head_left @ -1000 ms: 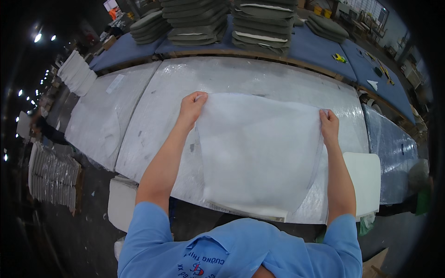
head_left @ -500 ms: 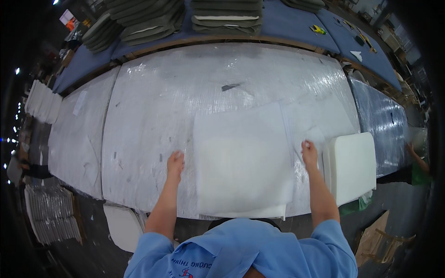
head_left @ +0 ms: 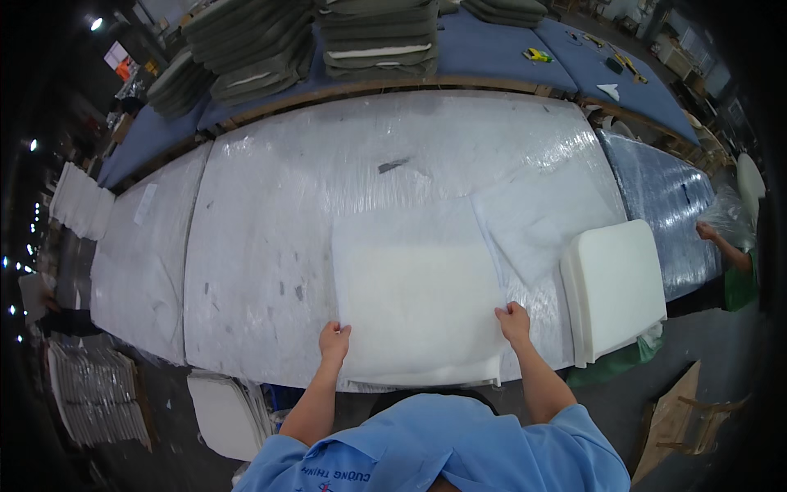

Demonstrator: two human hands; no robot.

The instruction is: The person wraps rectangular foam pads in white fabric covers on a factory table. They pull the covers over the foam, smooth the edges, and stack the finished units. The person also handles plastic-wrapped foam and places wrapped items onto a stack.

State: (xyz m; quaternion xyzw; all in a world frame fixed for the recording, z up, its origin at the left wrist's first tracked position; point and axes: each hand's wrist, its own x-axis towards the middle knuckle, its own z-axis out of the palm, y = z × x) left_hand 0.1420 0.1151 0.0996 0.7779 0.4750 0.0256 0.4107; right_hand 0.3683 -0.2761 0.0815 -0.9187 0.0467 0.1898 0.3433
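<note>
A thin, see-through white sheet (head_left: 402, 225) lies over a cream foam pad (head_left: 418, 303) at the table's near edge. My left hand (head_left: 334, 341) is closed at the sheet's left border, thumb and fingers pinching it. At the opposite border my right hand (head_left: 514, 322) pinches the sheet in the same way. The pad shows through the sheet, and its near edge sits close to my body. To the right of the pad, another crumpled white sheet (head_left: 541, 217) is spread on the film-wrapped table (head_left: 270, 197).
Cream foam pads (head_left: 619, 283) are stacked at the table's right side. Behind, a blue table (head_left: 492, 49) carries dark green cushions (head_left: 381, 41) and tools. At the far right a co-worker's hand (head_left: 707, 231) holds clear plastic. More pads (head_left: 225, 414) stand below the left edge.
Both my hands have come down nearer my body and closer together, onto the sheet's side borders. The sheet lies flatter over the pad. The co-worker's hand has risen with the plastic.
</note>
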